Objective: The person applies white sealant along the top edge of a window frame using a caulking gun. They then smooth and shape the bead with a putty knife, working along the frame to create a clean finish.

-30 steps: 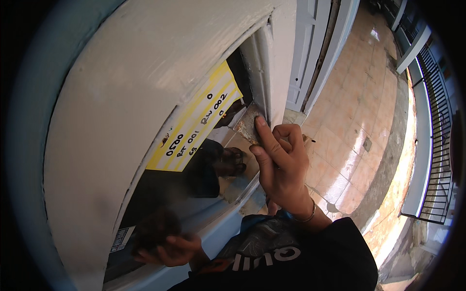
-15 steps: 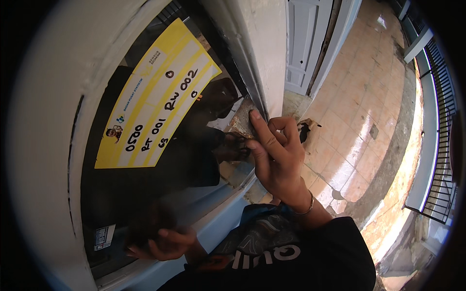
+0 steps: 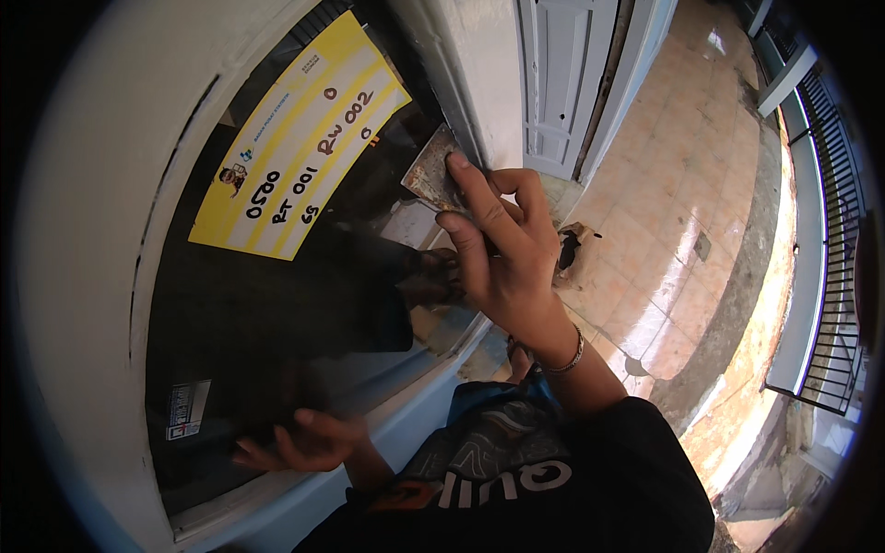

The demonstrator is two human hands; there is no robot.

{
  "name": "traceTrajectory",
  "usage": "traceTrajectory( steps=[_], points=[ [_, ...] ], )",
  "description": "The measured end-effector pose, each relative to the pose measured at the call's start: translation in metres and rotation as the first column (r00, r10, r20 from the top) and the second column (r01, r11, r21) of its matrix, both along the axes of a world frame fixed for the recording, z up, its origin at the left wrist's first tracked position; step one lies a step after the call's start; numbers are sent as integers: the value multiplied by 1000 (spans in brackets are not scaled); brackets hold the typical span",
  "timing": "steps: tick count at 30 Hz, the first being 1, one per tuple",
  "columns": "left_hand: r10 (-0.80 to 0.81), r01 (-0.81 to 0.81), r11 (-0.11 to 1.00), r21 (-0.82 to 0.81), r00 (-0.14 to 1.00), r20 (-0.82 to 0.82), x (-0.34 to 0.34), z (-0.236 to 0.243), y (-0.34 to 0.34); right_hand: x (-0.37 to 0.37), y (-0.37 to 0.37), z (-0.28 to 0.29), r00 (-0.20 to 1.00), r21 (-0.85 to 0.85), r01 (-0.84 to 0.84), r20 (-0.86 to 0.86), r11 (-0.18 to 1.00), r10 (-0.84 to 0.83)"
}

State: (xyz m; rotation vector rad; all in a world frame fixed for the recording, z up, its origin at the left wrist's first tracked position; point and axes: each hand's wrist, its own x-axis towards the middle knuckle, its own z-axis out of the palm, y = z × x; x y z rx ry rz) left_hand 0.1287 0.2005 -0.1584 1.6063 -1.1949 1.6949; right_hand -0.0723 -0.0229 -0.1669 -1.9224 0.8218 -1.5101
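My right hand (image 3: 510, 247) pinches a thin, flat metal scraper blade (image 3: 430, 170) between thumb and fingers; its face is grey and rust-stained. The blade lies at the dark window glass (image 3: 267, 341), close to the pale window frame (image 3: 479, 83). Stuck on the pane is a yellow and white paper sticker (image 3: 300, 138) with handwriting, left of the blade. A smaller white label (image 3: 188, 408) sits lower on the glass. My left hand (image 3: 309, 442) is open before the lower pane, fingers spread and slightly curled, holding nothing. Reflections blur in the glass.
A pale panelled door (image 3: 562, 83) stands beyond the frame. Right of me stretches a tiled floor (image 3: 664, 194) with worn patches. A brown and dark object (image 3: 572, 251) lies there, its kind unclear. Dark railings (image 3: 830, 249) run along the far right. Below the window is a light-blue wall (image 3: 392, 396).
My right hand has moved up and slightly left along the frame with the blade. My left hand has lifted a little, its fingers now spread. The view has shifted slightly.
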Motion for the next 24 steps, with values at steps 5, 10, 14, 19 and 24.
traceTrajectory(
  steps=[5,10,14,19,24],
  points=[
    [-91,91,996,-23,996,1,0,-1,-5,-61,47,-110,889,430,130,-449,893,87],
    [-122,122,992,-10,993,7,3,-3,-2,-173,140,-207,869,643,257,-480,721,119],
    [-128,128,990,-50,992,10,4,-5,-6,-190,132,-205,933,795,157,-314,586,176],
    [-81,78,996,-48,994,-72,-2,-6,-12,-150,60,-156,950,653,-110,-151,749,272],
    [61,-61,998,1,993,-97,-12,-5,-11,-144,23,-107,932,506,-226,-136,832,336]
  ],
)
